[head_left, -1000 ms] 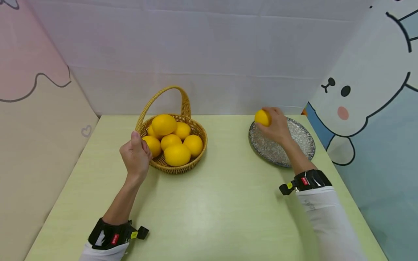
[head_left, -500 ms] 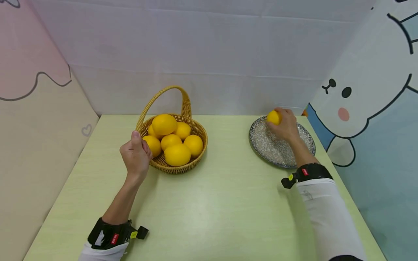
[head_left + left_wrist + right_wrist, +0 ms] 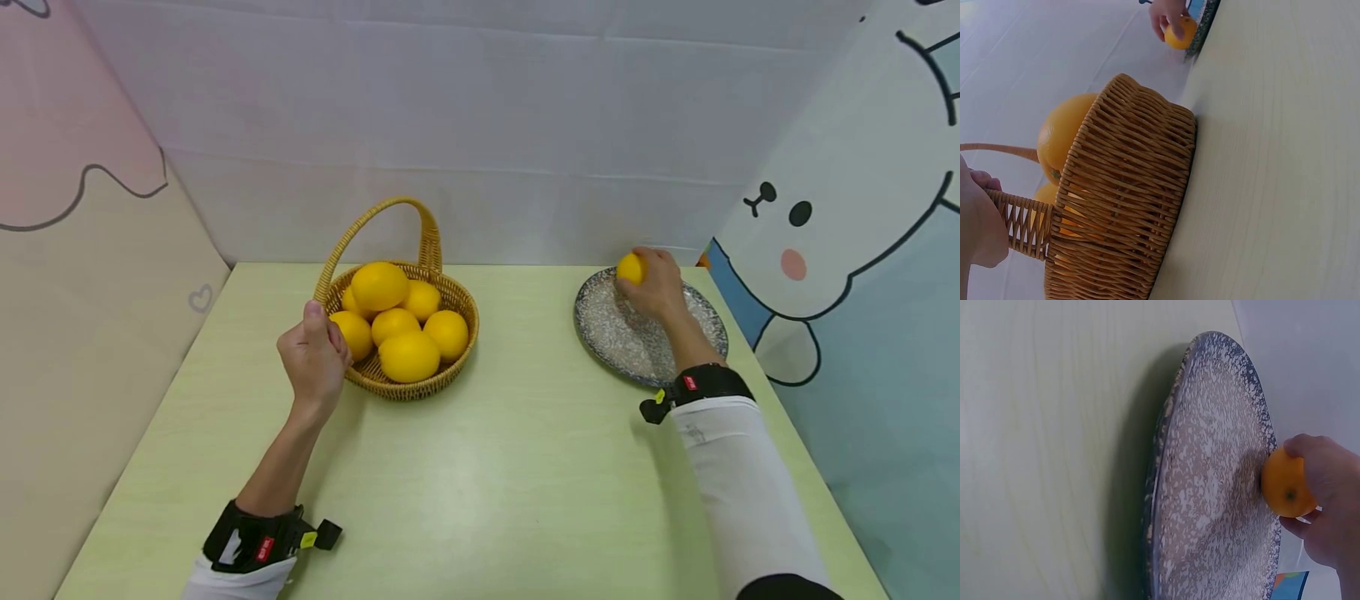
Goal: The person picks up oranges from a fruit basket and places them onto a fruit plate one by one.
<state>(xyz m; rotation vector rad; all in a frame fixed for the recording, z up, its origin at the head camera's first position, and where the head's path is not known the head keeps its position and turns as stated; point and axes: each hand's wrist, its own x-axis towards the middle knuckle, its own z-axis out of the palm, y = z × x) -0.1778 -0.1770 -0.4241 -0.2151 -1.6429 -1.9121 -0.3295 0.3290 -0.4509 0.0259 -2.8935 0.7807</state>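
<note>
My left hand (image 3: 313, 357) grips the near side of the arched handle of a wicker basket (image 3: 408, 392) on the table. Several oranges (image 3: 408, 357) are heaped inside it; in the left wrist view, one orange (image 3: 1063, 128) rises above the woven rim. Over the far part of a speckled grey plate (image 3: 615, 333), my right hand (image 3: 660, 285) holds another orange (image 3: 631, 268) between thumb and fingers. The right wrist view has this orange (image 3: 1286, 484) at the plate's far rim, very close to its surface; whether it touches, I cannot tell.
Both things stand on a pale green table (image 3: 487, 467), basket left and plate right near the right edge. A white sheet (image 3: 450, 125) hangs behind the back edge. Cartoon-printed panels (image 3: 862, 292) flank the sides.
My right hand has carried its orange a short way to the right and slightly down over the plate, then nearly stopped. The left hand and the basket have stayed in place.
</note>
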